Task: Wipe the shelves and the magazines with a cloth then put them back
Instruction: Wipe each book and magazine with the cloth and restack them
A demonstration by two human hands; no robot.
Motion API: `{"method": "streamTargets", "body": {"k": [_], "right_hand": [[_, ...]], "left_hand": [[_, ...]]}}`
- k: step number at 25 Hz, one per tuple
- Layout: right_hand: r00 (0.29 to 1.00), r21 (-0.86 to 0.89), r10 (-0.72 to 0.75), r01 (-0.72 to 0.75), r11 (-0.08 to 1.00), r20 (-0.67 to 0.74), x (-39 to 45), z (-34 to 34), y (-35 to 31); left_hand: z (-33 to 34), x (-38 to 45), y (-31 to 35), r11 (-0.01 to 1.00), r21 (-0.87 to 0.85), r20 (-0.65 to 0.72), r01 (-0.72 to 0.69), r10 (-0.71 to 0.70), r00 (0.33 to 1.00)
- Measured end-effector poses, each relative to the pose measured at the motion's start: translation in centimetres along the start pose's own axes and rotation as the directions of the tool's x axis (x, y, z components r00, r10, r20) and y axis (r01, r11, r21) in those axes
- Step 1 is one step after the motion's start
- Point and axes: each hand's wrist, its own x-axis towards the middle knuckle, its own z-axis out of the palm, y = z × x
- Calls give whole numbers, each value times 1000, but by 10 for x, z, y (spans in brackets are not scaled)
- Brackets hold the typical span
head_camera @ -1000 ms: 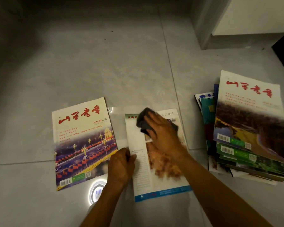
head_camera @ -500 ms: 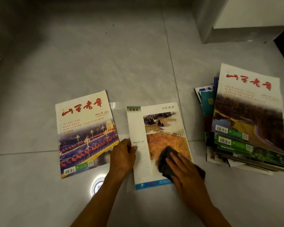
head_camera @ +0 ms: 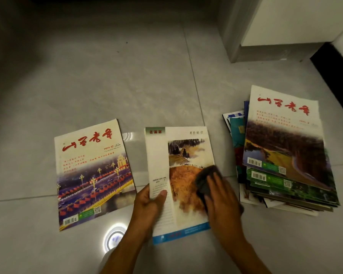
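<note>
A magazine point(head_camera: 178, 155) lies back cover up on the floor in the middle, showing a landscape painting. My left hand point(head_camera: 150, 202) pinches its left edge, thumb on top of the page. My right hand point(head_camera: 221, 196) presses a dark grey cloth point(head_camera: 205, 177) flat against the cover's right side, fingers straight. A second magazine point(head_camera: 91, 171) with red title characters lies to the left. At the right a stack of several magazines point(head_camera: 285, 155) sits on the floor.
Grey floor tiles point(head_camera: 107, 86) stretch away in front. The base of a white cabinet point(head_camera: 275, 50) stands at the back right, with a dark gap point(head_camera: 333, 70) beside it. A ceiling light's reflection point(head_camera: 115, 237) glows near my left forearm.
My right hand swept the cloth from the top of the cover down to its lower edge, then back up to the right side. My left thumb now lies over the page edge.
</note>
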Motion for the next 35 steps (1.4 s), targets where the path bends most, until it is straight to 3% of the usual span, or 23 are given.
{"method": "streamTargets", "body": {"k": [1,3,5,7,9,12,14,16,18,19,20,24,27,28,29,30,32,33,34,35], "right_hand": [[992,197,122,-117,973,-12,21,-11,2],[980,454,198,-167,875,-22,73,-35,-6],[984,552,177,-130,824,-33,124,-57,-19],[985,670,157,-161,725,67,157,-78,-32],[961,759,167,-277,590,221,157,-90,-43],[958,787,167,-286,547,232,108,-90,-58],[934,859,268,-331,391,237,67,-86,-68],[882,913,345,-384,135,320,40,-86,-90],[852,911,332,-407,-68,405,34,-87,-117],[853,912,324,-394,-111,408,36,-88,-128],[860,922,336,-372,-105,385,37,-88,-137],[841,891,411,-435,127,352,22,-81,-145],[826,918,513,-362,163,235,23,-111,-120],[831,935,545,-272,226,111,28,-130,-107],[839,919,541,-167,357,-58,33,-152,-93],[832,838,497,-74,540,-246,40,-174,-80],[753,433,243,62,899,-612,49,-214,-48],[696,168,68,77,983,-715,53,-228,-31],[679,-50,-75,57,997,-730,57,-238,-11],[719,-197,-138,2,980,-681,61,-242,9]], "left_hand": [[-3,-4,4,999,-36,27,26,-25,999],[-11,-10,14,1000,-16,86,15,-14,996],[-17,-15,27,1000,-6,104,-23,23,994],[-19,-17,36,997,-55,20,-61,62,998],[-16,-17,45,973,-202,-86,-113,97,992],[-14,-11,63,861,-472,-219,-190,95,971],[-16,-6,71,788,-561,-305,-254,89,948],[-14,-6,71,695,-655,-329,-296,90,940],[-3,-12,68,699,-652,-316,-295,103,943],[5,-15,67,738,-615,-316,-278,92,944],[12,-18,65,774,-577,-330,-259,69,942],[24,-36,69,837,-486,-395,-253,48,918],[41,-49,70,886,-425,-114,-185,150,982],[50,-54,71,915,-379,13,-139,155,988],[55,-56,72,937,-334,101,-105,147,984],[57,-57,73,948,-304,135,-93,139,981],[55,-55,77,945,-307,109,-115,155,982],[51,-53,78,934,-334,74,-131,164,984],[47,-50,79,923,-356,39,-145,170,985],[43,-48,80,918,-365,10,-158,173,985]]}}
